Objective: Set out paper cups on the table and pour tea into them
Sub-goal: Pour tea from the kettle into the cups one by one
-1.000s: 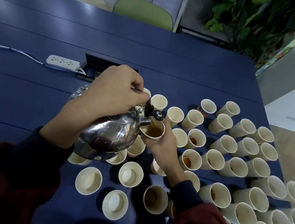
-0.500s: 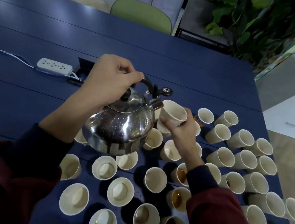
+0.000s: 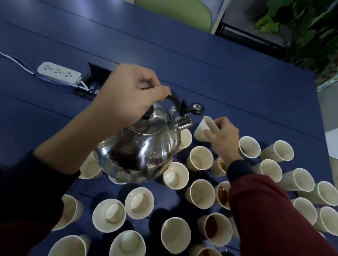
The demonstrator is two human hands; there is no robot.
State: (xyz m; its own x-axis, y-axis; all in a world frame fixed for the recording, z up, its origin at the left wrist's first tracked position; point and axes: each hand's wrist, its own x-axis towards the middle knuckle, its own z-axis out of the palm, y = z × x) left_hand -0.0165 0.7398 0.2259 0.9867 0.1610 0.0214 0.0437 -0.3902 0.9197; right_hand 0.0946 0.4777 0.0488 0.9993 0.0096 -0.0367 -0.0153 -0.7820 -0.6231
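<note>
Left fingers [image 3: 146, 78] gripping kettle [image 3: 140, 147] by handle [image 3: 174, 99], upright — right fingers [image 3: 209, 135] pinching tilted cup [image 3: 201, 130], just right of spout [image 3: 184, 123].

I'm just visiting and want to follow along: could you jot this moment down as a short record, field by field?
Left hand: grips the kettle by its black handle
Kettle: steel, held roughly level above the cups, nothing pouring
Right hand: pinches one paper cup by its rim, beside the spout
Cups: many on the blue table; a few hold tea, most look empty
Also there: white power strip, green chair
</note>
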